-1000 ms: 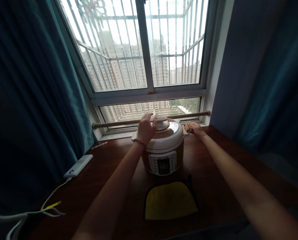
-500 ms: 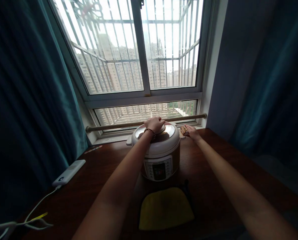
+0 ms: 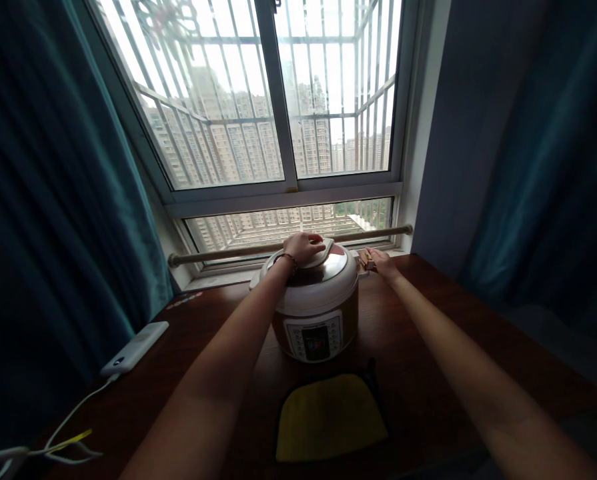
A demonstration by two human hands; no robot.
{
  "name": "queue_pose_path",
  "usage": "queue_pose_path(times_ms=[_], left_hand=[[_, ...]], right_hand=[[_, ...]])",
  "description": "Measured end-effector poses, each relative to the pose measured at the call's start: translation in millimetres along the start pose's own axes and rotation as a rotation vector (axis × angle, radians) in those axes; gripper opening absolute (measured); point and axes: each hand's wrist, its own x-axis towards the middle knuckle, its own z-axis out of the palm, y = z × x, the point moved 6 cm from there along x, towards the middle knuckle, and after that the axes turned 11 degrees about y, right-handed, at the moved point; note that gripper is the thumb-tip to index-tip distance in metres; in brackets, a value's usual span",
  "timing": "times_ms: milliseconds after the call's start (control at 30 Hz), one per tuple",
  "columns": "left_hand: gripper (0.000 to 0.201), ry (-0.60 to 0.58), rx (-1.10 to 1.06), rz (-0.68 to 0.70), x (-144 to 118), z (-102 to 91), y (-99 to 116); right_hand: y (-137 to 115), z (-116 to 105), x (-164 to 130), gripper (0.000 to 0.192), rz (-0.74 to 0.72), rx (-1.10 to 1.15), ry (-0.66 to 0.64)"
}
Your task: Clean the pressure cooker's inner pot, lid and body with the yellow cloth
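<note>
Your left hand lies on top of the electric pressure cooker, fingers curled over the lid handle at the centre of the lid; a bracelet sits at that wrist. The grip looks wrapped on the handle, palm down.

Your right hand is at the cooker's right side, at rim height, fingers pinched on the small brown side handle that sticks out there. Both forearms reach far across the tabletop.

The cooker stands upright on the dark wooden tabletop, at the far middle, just near of the windowsill. Its body is brown with a white lid rim and a reflective lid top. The control panel faces you, with a dark display in the middle and buttons around it; the markings are too small to read.

Near of the cooker, apart from it, a yellow cloth lies flat on the tabletop, with a dark edge showing along its far and right border.

At the left, a white power bank lies near the tabletop's edge, a white cable running from its near end toward the near-left corner.

A wooden rod runs left to right across the low part of the window, behind the cooker. Dark teal curtains hang on both sides.
</note>
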Motion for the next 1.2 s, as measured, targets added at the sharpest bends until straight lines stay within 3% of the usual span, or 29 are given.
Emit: queue_pose_path(times_ms=[200, 400, 700, 867, 967, 1067, 1200], left_hand=[[0.037, -0.088, -0.091, 0.080, 3, 3.3, -3], [0.053, -0.103, 0.016, 0.394, -7, -7.8, 12], [0.039, -0.124, 0.085, 0.579, 7, -6.3, 18], [0.041, -0.020, 0.053, 0.502, 22, -19.7, 11], [0.041, 0.108, 0.014, 0.416, 31, -38.8, 1], [0.038, 0.322, -0.085, 0.306, 40, -73.3, -16], [0.037, 0.586, -0.192, 0.017, 42, -136.5, -48]], right_hand=[[-2, 0, -4, 0.044, 0.024, -0.015, -0.010], [-1, -1, -3, 0.043, 0.031, -0.027, 0.008], [3, 0, 0, 0.048, 0.055, -0.022, -0.004], [0, 1, -2, 0.046, 0.065, 0.003, -0.028], [-1, 1, -4, 0.046, 0.077, 0.019, -0.047], [0, 0, -4, 0.044, 0.078, 0.026, -0.049], [3, -1, -2, 0.043, 0.083, 0.026, -0.036]])
